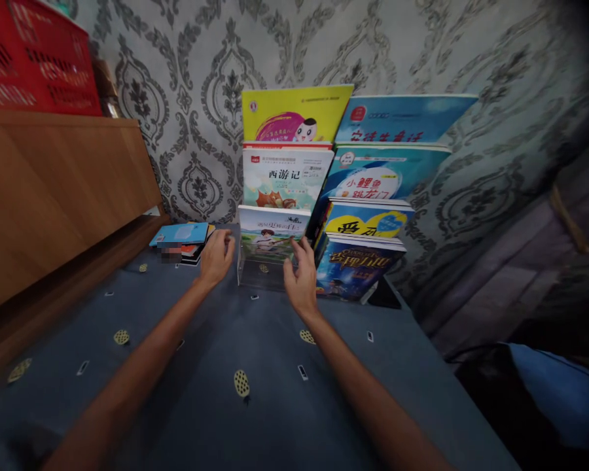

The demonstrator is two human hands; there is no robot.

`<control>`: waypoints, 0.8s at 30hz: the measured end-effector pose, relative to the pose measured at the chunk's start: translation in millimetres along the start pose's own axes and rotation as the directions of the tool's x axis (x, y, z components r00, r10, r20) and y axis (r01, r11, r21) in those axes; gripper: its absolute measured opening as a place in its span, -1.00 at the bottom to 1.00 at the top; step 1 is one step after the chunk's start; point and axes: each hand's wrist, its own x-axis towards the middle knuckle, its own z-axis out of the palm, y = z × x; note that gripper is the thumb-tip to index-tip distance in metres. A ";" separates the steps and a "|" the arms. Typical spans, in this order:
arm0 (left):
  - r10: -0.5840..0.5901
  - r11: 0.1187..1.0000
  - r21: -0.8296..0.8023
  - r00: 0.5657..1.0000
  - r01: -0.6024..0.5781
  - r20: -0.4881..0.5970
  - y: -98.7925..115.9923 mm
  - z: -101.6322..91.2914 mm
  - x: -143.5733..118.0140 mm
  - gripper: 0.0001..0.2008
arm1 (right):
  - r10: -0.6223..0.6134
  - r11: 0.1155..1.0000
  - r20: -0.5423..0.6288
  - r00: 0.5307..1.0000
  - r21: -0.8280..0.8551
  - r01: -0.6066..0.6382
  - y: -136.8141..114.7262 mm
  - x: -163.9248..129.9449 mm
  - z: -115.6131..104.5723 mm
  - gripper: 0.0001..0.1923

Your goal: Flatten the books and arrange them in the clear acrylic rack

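Left of the upright green-and-white paperback [269, 242], the left hand [216, 259] curls, grip unclear; at the paperback's right, the right hand [302, 280] spreads empty.

Glossy paper books [271, 229], smooth wooden cabinet [63, 190], plastic basket [59, 62].

Tablecloth [201, 418] slate-blue, yellow dotted motifs [242, 384]; wallpaper [294, 52] grey damask; basket [53, 62] red; front-left book [269, 237] white-and-green.
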 end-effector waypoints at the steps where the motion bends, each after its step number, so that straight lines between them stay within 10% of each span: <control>1: -0.024 0.997 0.075 1.000 0.023 0.012 -10.9 0.7 -1.5 -0.72 | -0.002 1.000 0.014 1.000 -0.002 0.002 -2.6 -4.4 -2.1 -0.51; 7: -0.334 0.854 0.462 0.933 0.240 0.132 -85.7 7.7 6.2 -0.39 | -0.052 0.999 0.209 0.977 0.004 0.052 -19.1 -56.4 -16.3 -0.52; 12: -0.441 0.774 0.600 0.852 0.201 0.283 -125.0 13.1 25.6 -0.23 | 0.019 1.000 0.374 0.927 -0.028 -0.009 -11.5 -102.8 -21.9 -0.51; 17: -0.464 0.769 0.624 0.792 0.139 0.396 -144.8 17.1 38.1 -0.29 | 0.102 0.994 0.420 0.902 -0.076 -0.077 -0.3 -116.9 -15.9 -0.54; 24: -0.325 0.765 0.643 0.849 -0.022 0.416 -137.6 -2.7 17.2 -0.58 | 0.085 0.996 0.458 0.885 -0.071 -0.059 -2.5 -112.3 -18.0 -0.55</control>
